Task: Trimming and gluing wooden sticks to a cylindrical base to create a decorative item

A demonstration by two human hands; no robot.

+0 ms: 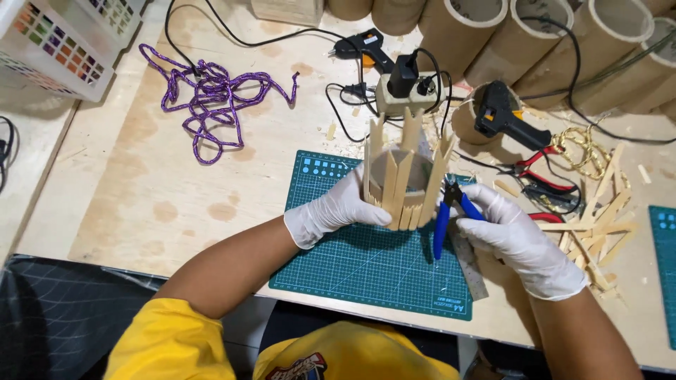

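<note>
My left hand (338, 209), in a white glove, grips a cardboard tube clad in upright wooden sticks (403, 176), held above a green cutting mat (366, 264). My right hand (517, 236), also gloved, holds blue-handled cutters (446, 214). The cutters' jaws sit at the tube's right side, against one of the sticks.
Loose wooden sticks (595, 229) lie right of the mat, with red-handled pliers (539, 169) behind them. Two black glue guns (508, 116) (362, 48) and a power strip (401, 95) lie behind, near cardboard tubes (535, 32). Purple cord (211, 95) and a white basket (56, 42) are at left.
</note>
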